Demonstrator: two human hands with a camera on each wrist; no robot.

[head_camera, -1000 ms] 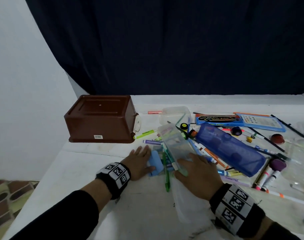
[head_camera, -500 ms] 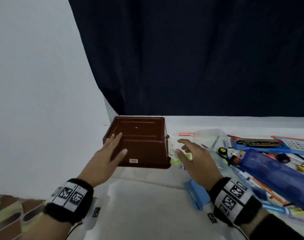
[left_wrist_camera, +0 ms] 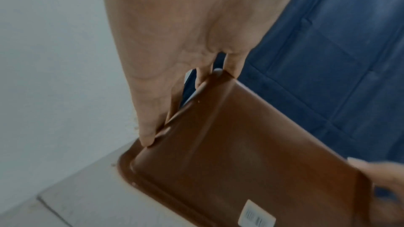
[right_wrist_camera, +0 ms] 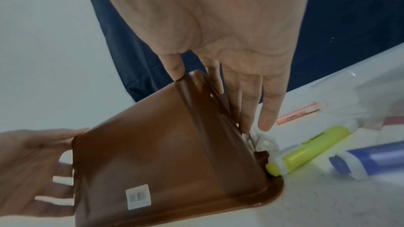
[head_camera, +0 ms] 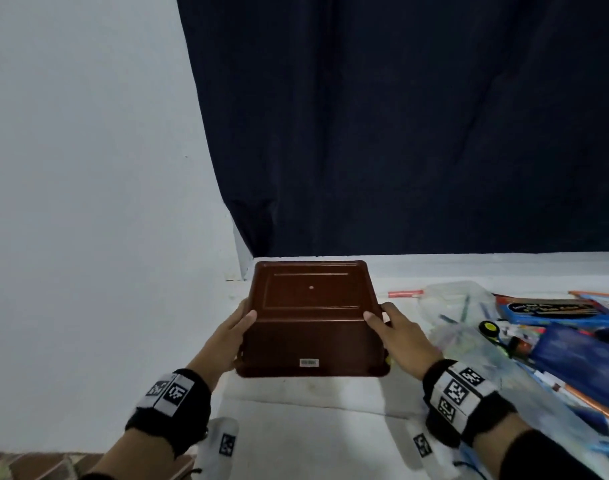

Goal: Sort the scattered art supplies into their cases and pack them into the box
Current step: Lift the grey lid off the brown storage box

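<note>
Both hands have left the pile of pens and closed in on the box point(head_camera: 311, 318), which a moment ago they were only reaching toward. The box sits upside down on the white worktop point(head_camera: 306, 431), at its far left, bottom face up and a small barcode label on the near wall.

The left hand point(head_camera: 227, 336) lies against the box's left wall, forearm running in from the near left. Its thumb rests on the top edge at the near-left corner, and its fingers point(left_wrist_camera: 147, 127) stretch almost straight down the side wall, tips near the rim at the worktop. The right hand point(head_camera: 398, 336) mirrors it on the right wall: thumb on the near-right top corner, fingers point(right_wrist_camera: 247, 110) extended and slightly spread down the side toward the rim. Neither hand curls around anything; both press flat, clamping the box between the palms. Each wrist carries a black band with square coded markers.

Just right of the box, touching its rim, lies a yellow highlighter point(right_wrist_camera: 306, 149), with a blue marker point(right_wrist_camera: 369, 160) beside it and a pink pen point(head_camera: 405, 293) farther back. Further right are a clear bag point(head_camera: 459, 306), a blue case point(head_camera: 580, 362) and more loose supplies. A dark curtain point(head_camera: 400, 126) hangs behind the worktop.
</note>
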